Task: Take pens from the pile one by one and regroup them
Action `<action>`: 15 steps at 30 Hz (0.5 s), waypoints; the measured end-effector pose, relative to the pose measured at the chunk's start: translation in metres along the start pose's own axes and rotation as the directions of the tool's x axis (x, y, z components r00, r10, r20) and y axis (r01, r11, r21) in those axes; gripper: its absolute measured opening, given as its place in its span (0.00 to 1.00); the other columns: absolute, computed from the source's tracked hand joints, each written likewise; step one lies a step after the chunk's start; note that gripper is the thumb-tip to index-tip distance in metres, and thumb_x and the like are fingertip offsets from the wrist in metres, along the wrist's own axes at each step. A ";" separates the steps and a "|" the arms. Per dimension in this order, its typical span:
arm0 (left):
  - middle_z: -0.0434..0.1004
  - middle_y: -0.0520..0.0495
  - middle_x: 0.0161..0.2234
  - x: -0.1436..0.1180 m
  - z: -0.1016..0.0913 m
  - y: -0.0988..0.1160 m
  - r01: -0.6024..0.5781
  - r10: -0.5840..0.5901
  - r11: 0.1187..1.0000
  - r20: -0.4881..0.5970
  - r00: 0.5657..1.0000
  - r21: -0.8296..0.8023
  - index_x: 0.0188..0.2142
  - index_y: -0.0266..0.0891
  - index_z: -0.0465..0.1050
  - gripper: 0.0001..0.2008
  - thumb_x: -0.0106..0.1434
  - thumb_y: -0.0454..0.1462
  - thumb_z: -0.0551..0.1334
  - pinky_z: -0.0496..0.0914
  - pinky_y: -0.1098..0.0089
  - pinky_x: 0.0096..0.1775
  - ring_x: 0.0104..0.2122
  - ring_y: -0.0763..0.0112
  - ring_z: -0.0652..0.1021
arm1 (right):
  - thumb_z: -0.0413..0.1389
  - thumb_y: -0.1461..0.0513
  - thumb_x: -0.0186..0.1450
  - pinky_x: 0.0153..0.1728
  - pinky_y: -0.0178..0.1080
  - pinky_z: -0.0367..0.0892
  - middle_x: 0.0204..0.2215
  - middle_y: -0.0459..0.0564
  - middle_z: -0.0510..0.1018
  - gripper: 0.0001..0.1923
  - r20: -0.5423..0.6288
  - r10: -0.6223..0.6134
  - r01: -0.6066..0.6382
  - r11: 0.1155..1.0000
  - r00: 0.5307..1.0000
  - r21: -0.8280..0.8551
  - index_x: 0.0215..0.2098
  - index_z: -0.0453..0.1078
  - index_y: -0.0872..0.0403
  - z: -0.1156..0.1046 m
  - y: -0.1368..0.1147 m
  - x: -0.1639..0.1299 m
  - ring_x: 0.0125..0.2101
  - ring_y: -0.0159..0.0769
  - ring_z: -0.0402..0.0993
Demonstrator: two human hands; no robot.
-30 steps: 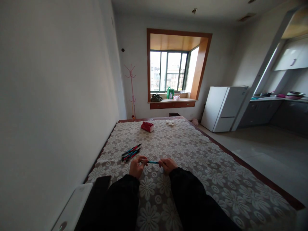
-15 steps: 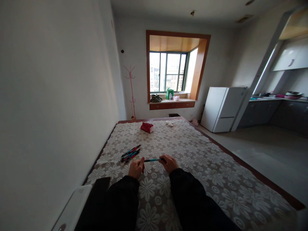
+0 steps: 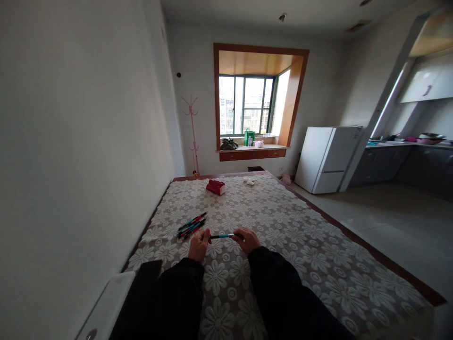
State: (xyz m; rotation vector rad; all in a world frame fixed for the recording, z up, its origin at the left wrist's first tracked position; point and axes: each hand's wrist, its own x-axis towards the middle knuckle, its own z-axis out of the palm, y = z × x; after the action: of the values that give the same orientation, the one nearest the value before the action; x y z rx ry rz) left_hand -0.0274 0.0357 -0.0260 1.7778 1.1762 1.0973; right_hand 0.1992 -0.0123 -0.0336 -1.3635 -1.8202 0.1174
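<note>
A pen (image 3: 222,236) with a blue barrel and dark ends lies level between my two hands, just above the tablecloth. My left hand (image 3: 199,245) is closed on its left end, thumb and fingers pinching it. On the other end, my right hand (image 3: 247,240) is closed with curled fingers, hiding the tip. Beyond my left hand, a loose pile of several pens (image 3: 191,226) in black, blue and red lies on the cloth.
A floral tablecloth (image 3: 283,226) covers the long table. Farther back lie a red packet (image 3: 215,187) and a small white item (image 3: 249,181). A wall (image 3: 88,141) borders the left side; a white appliance-like object (image 3: 106,307) stands at lower left. A fridge (image 3: 320,158) stands right.
My left hand has shifted slightly, and a little more of the pen's dark left end shows. The right hand stays almost in place. The view has moved slightly.
</note>
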 end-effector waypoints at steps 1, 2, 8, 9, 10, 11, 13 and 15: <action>0.68 0.51 0.18 0.000 0.000 0.000 0.006 -0.006 0.999 0.007 1.000 0.033 0.22 0.37 0.68 0.26 0.62 0.55 0.49 0.60 0.74 0.26 0.21 0.73 0.68 | 0.53 0.54 0.65 0.30 0.34 0.62 0.24 0.47 0.73 0.12 -0.012 -0.019 0.019 1.000 1.000 0.007 0.31 0.72 0.52 0.000 0.000 0.000 0.27 0.32 0.67; 0.66 0.52 0.16 0.000 0.000 0.000 0.011 -0.012 0.998 0.018 1.000 0.063 0.20 0.37 0.66 0.27 0.62 0.55 0.50 0.59 0.74 0.25 0.20 0.74 0.67 | 0.53 0.54 0.65 0.31 0.34 0.63 0.25 0.47 0.73 0.12 -0.025 -0.036 0.036 0.999 0.999 0.008 0.32 0.72 0.52 0.000 -0.001 0.000 0.27 0.33 0.67; 0.56 0.54 0.13 -0.002 0.000 0.002 0.004 -0.009 0.992 0.039 0.999 0.126 0.14 0.39 0.56 0.28 0.62 0.55 0.49 0.53 0.72 0.23 0.18 0.75 0.60 | 0.53 0.56 0.66 0.33 0.35 0.63 0.27 0.48 0.73 0.10 -0.072 -0.090 0.086 0.995 0.993 -0.054 0.34 0.72 0.51 -0.004 -0.004 0.000 0.30 0.34 0.68; 0.55 0.54 0.13 -0.002 0.000 0.001 0.013 -0.018 0.992 0.040 0.999 0.122 0.13 0.40 0.55 0.28 0.62 0.55 0.48 0.52 0.72 0.23 0.17 0.75 0.60 | 0.52 0.56 0.66 0.34 0.35 0.64 0.28 0.48 0.74 0.09 -0.072 -0.098 0.094 0.994 0.993 -0.057 0.35 0.72 0.51 -0.004 -0.005 0.000 0.31 0.34 0.68; 0.54 0.54 0.13 -0.001 0.000 0.001 0.023 -0.028 0.993 0.041 0.999 0.114 0.13 0.40 0.54 0.29 0.62 0.55 0.47 0.53 0.72 0.23 0.17 0.75 0.60 | 0.52 0.56 0.67 0.34 0.35 0.64 0.29 0.49 0.74 0.09 -0.072 -0.108 0.104 0.993 0.992 -0.057 0.36 0.71 0.51 -0.005 -0.005 -0.001 0.32 0.34 0.69; 0.55 0.54 0.13 -0.001 0.000 0.000 0.031 -0.035 0.994 0.039 0.999 0.105 0.13 0.40 0.54 0.29 0.62 0.55 0.47 0.53 0.72 0.23 0.17 0.75 0.60 | 0.52 0.57 0.67 0.35 0.35 0.64 0.30 0.49 0.74 0.09 -0.073 -0.117 0.113 0.992 0.990 -0.056 0.37 0.71 0.51 -0.005 -0.005 -0.001 0.33 0.34 0.69; 0.55 0.54 0.13 -0.001 0.001 -0.002 0.041 -0.044 0.995 0.030 0.999 0.088 0.14 0.40 0.55 0.28 0.62 0.55 0.47 0.54 0.72 0.23 0.17 0.75 0.60 | 0.52 0.57 0.67 0.36 0.36 0.64 0.31 0.49 0.74 0.08 -0.078 -0.130 0.125 0.990 0.988 -0.057 0.37 0.71 0.50 -0.005 -0.005 -0.001 0.34 0.35 0.69; 0.57 0.54 0.14 0.000 0.002 -0.004 0.050 -0.051 0.996 0.010 0.999 0.077 0.15 0.40 0.56 0.27 0.62 0.55 0.47 0.54 0.72 0.23 0.17 0.75 0.61 | 0.52 0.57 0.67 0.36 0.35 0.65 0.31 0.49 0.74 0.08 -0.077 -0.134 0.130 0.990 0.988 -0.058 0.37 0.71 0.50 -0.005 -0.006 -0.001 0.34 0.35 0.70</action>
State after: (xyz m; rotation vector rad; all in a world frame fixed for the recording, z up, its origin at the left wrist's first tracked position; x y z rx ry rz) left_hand -0.0272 0.0364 -0.0308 1.8004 1.2642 1.0234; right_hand 0.1982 -0.0173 -0.0280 -1.2615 -1.8505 -0.0558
